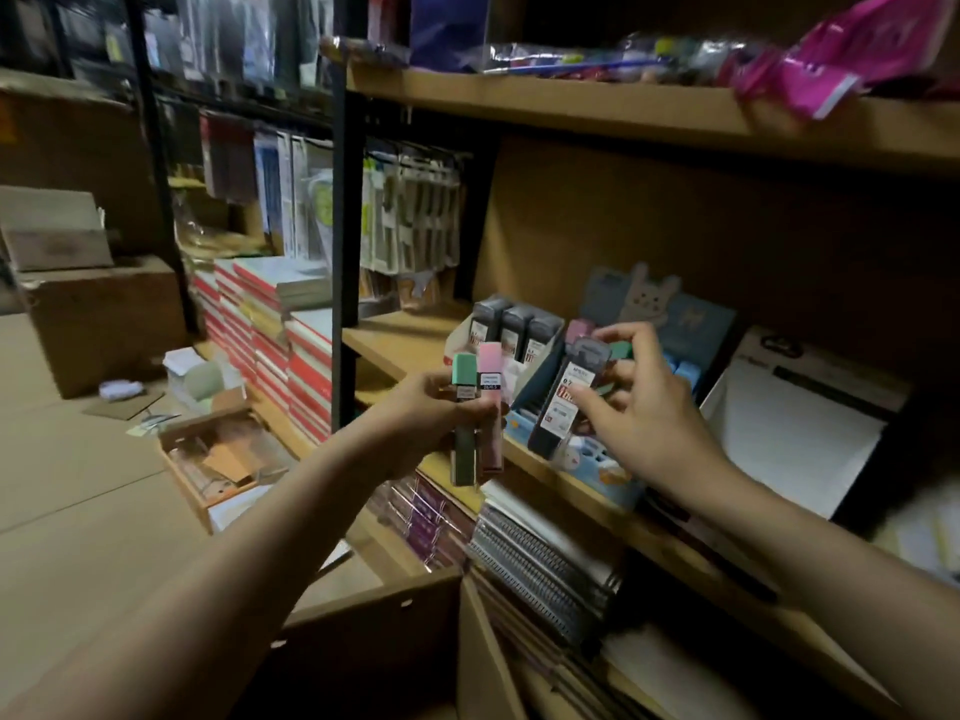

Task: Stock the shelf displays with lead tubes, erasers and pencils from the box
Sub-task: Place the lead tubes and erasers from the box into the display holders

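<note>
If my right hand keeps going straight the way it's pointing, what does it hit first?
Most likely the dark lead tube that the right hand is already pinching, standing in the blue display box. Beyond it sit the three dark tubes, though depth is unclear.

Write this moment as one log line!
left hand: holds green and pink tubes | right hand: pinches dark tube at blue display

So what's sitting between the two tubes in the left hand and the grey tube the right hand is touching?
In the head view, between the green and pink tubes and the grey tube stands a white display box of dark tubes.
</note>
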Action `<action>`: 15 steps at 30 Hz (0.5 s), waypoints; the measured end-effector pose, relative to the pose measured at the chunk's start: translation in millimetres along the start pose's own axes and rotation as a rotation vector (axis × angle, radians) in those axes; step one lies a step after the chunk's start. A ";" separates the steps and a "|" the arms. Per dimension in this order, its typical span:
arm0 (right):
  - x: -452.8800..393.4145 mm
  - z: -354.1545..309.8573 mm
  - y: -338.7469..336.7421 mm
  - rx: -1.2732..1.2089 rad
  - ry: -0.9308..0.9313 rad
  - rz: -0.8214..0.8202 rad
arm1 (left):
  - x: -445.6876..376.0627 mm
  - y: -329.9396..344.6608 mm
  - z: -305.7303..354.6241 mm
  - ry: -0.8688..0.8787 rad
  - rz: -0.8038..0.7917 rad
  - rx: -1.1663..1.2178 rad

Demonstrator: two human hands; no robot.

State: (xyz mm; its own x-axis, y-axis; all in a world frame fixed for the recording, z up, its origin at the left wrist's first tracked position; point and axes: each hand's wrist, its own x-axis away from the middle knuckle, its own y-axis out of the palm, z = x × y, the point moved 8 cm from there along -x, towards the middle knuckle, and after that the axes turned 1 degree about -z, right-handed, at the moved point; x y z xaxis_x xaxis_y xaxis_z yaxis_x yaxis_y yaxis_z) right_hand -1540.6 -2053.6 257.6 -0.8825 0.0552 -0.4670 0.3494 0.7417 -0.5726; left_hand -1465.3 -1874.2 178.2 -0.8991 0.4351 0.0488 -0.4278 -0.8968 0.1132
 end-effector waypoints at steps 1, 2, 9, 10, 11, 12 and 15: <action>-10.9 -5.0 -3.7 0.016 -0.014 0.024 | -2.8 -5.2 3.4 0.005 0.020 0.028; -22.3 -9.2 -6.2 0.028 -0.024 0.046 | -5.2 -10.3 6.0 0.012 0.034 0.042; -98.0 -40.9 26.7 0.154 -0.179 0.065 | -10.6 -53.0 13.5 0.028 0.096 0.158; -107.6 -44.8 35.2 0.184 -0.194 0.055 | -10.8 -57.8 12.8 0.029 0.102 0.157; -117.1 -47.7 43.8 0.215 -0.205 0.044 | -11.3 -60.7 10.7 0.026 0.102 0.159; -125.7 -49.2 52.3 0.238 -0.214 0.029 | -12.2 -61.9 7.7 0.020 0.093 0.167; -145.7 -46.9 77.9 0.301 -0.238 -0.021 | -15.4 -61.6 -0.2 0.003 0.049 0.219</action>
State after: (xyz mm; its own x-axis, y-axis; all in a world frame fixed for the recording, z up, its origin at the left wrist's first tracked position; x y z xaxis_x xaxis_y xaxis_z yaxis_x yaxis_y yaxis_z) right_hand -1399.5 -1972.4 312.7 -0.8052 -0.1411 -0.5759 0.4395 0.5099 -0.7394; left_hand -1425.1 -1825.8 170.2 -0.9189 0.3905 0.0567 -0.3532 -0.8779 0.3232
